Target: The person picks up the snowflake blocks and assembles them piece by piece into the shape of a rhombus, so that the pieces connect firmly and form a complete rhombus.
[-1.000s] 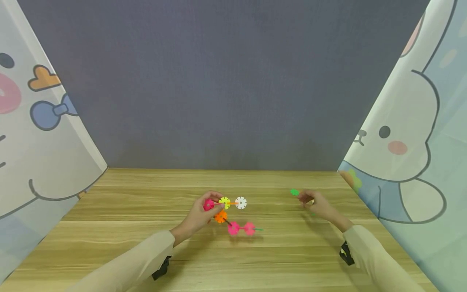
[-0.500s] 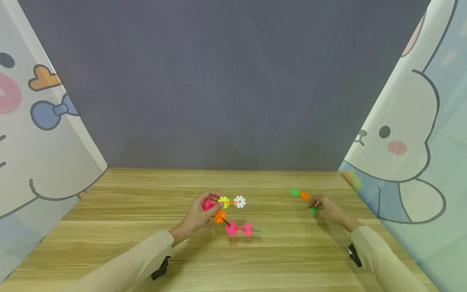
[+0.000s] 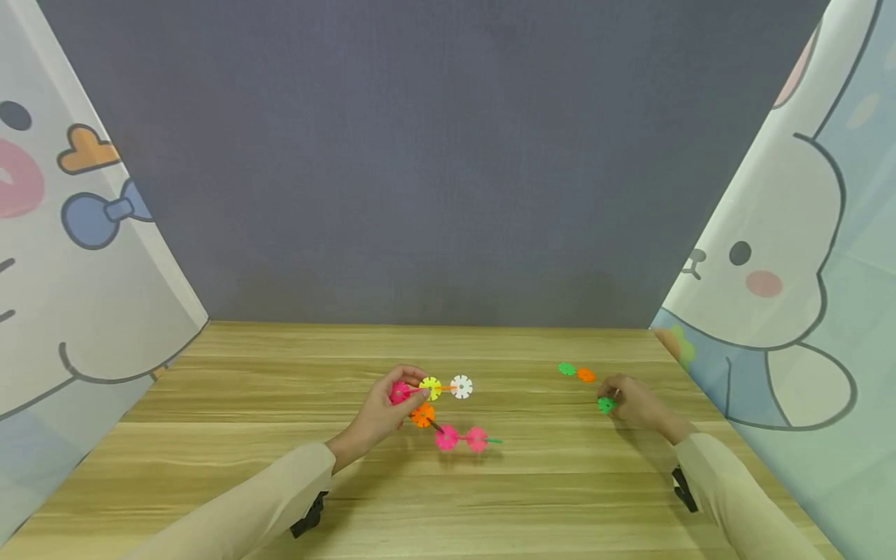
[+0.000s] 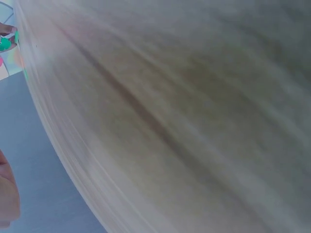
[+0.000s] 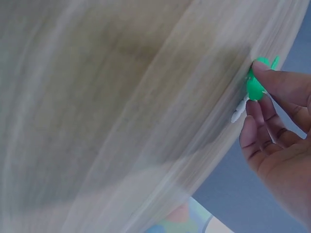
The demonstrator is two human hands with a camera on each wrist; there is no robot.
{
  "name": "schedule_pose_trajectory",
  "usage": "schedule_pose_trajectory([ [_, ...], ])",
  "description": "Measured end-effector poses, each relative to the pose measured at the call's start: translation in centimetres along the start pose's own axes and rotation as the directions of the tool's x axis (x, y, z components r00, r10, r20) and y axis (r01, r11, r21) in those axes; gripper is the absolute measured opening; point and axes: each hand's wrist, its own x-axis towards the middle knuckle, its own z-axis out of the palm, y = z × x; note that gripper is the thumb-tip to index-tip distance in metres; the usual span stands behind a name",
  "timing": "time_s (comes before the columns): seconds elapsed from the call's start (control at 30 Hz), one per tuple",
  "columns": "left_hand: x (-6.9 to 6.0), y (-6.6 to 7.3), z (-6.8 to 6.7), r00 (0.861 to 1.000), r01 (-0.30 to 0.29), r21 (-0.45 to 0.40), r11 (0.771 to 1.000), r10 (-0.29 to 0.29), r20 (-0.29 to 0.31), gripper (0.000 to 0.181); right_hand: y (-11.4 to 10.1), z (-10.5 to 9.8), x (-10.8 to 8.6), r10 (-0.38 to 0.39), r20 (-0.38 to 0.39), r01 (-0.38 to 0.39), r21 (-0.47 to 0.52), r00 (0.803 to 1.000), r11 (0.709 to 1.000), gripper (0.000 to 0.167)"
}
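Observation:
In the head view my left hand (image 3: 381, 408) pinches a chain of slotted snowflake discs. Its upper run has a magenta disc (image 3: 400, 393), a yellow disc (image 3: 430, 383) and a white disc (image 3: 461, 386). Below hang an orange disc (image 3: 422, 414), a magenta disc (image 3: 446, 438), a pink disc (image 3: 477, 439) and a green disc (image 3: 494, 441) seen edge-on. Over on the right, my right hand (image 3: 633, 403) pinches a loose green snowflake disc (image 5: 255, 88) between thumb and fingers. The left wrist view shows only part of a hand (image 4: 7, 199) at its edge.
A green disc (image 3: 566, 368) and an orange disc (image 3: 585, 375) lie flat on the wooden table (image 3: 280, 482), beyond my right hand. A dark grey panel (image 3: 434, 171) stands behind the table, with cartoon-printed panels (image 3: 770, 257) at both sides.
My right hand has moved right and nearer from beside the orange disc, uncovering it, and now grips the other green disc. The left hand and its chain stay nearly still.

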Motion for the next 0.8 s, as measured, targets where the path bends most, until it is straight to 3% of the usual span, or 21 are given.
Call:
schedule_pose_trajectory([
  [0.17, -0.1, -0.1, -0.1, 0.999, -0.032, -0.005, 0.999, 0.032, 0.006, 0.027, 0.1, -0.3, 0.2, -0.007, -0.006, 0.008, 0.015, 1.000, 1.000, 0.021],
  [0.43, -0.1, -0.1, -0.1, 1.000, -0.029, 0.003, 1.000, 0.029, 0.006, 0.028, -0.5, -0.9, 0.7, -0.072, -0.017, 0.073, 0.069, 0.997, 0.995, 0.015],
  [0.7, -0.2, 0.0, -0.1, 1.000, -0.015, -0.020, 1.000, 0.015, 0.004, 0.028, -3.4, -0.5, 1.4, -0.014, -0.099, 0.028, 0.142, 0.995, 0.990, 0.012],
  [0.8, -0.2, 0.0, -0.1, 1.000, -0.012, -0.018, 1.000, 0.012, 0.002, 0.027, -4.8, 0.1, 1.6, 0.004, -0.125, 0.024, 0.227, 0.992, 0.974, 0.015],
])
